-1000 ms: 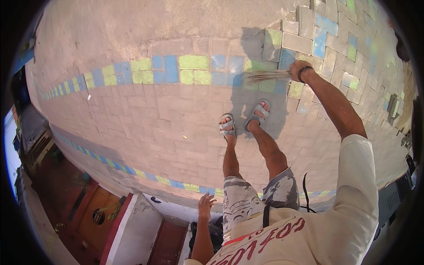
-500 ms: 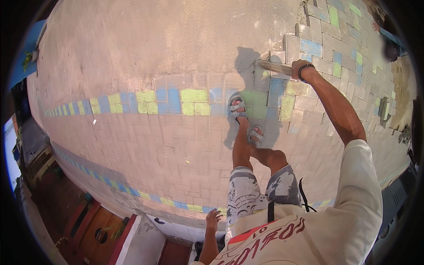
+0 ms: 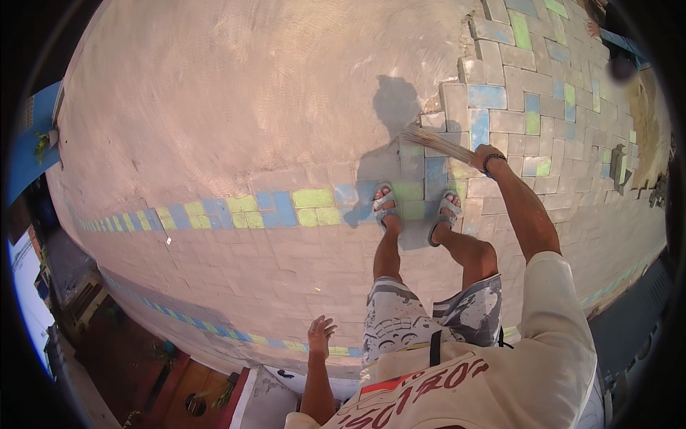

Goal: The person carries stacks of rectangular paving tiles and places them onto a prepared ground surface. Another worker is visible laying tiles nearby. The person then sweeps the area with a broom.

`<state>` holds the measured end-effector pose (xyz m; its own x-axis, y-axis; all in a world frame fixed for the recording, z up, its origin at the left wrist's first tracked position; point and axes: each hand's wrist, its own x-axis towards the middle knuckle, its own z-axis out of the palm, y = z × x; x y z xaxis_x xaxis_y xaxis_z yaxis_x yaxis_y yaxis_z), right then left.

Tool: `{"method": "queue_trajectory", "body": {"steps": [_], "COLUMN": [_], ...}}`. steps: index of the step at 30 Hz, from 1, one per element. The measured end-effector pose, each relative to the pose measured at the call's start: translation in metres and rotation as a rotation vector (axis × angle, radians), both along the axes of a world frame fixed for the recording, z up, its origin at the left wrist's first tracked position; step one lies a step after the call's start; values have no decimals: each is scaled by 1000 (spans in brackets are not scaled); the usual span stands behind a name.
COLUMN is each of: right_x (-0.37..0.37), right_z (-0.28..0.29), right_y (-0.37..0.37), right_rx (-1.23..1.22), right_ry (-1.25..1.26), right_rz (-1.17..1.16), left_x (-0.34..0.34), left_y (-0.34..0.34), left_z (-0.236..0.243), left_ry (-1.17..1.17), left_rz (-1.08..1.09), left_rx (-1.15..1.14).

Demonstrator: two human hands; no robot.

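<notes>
My right hand (image 3: 487, 157) is closed around the gathered end of a short stick broom (image 3: 437, 142). The thin tan bristles fan out toward the left, low over the paving by the edge of the sandy ground, beside my shadow. Whether the tips touch the ground I cannot tell. Down at the lower middle, my left hand (image 3: 321, 334) hangs over the pavers with its fingers apart and nothing in it. Blue and green painted pavers (image 3: 314, 207) run in a band under my sandalled feet.
Smooth sandy ground (image 3: 236, 93) spreads across the upper left. Bare pavers (image 3: 514, 79) with a stepped edge lie at the upper right, where another person's arm (image 3: 622, 41) shows. A loose block (image 3: 620, 164) stands at the right. A wooden door (image 3: 191, 397) is at the lower left.
My feet have moved wider apart, the right one stepping forward. The broom and right hand have come lower in the picture, and my left hand has swung out to the left and up.
</notes>
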<state>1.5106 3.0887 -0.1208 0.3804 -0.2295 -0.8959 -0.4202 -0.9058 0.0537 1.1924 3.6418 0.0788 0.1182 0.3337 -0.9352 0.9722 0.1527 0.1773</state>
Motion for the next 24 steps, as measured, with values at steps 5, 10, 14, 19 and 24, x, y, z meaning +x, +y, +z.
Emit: {"method": "queue_trajectory", "body": {"steps": [5, 10, 14, 19, 24], "right_x": [-2, -13, 32, -29, -95], "right_z": [83, 9, -76, -85, -9], "right_y": [2, 96, 97, -37, -57], "right_rx": [179, 522, 455, 280, 248], "right_ry": [31, -101, -116, -151, -149], "right_rz": [-151, -201, -273, -508, -707], "left_x": [-18, 20, 28, -7, -10], "left_y": [-20, -115, -177, -188, -156], "left_z": [25, 10, 2, 26, 7], "left_ry": [255, 152, 167, 386, 305], "left_rz": [-52, -1, -89, -34, 3], "left_rx": [111, 20, -132, -66, -76]}}
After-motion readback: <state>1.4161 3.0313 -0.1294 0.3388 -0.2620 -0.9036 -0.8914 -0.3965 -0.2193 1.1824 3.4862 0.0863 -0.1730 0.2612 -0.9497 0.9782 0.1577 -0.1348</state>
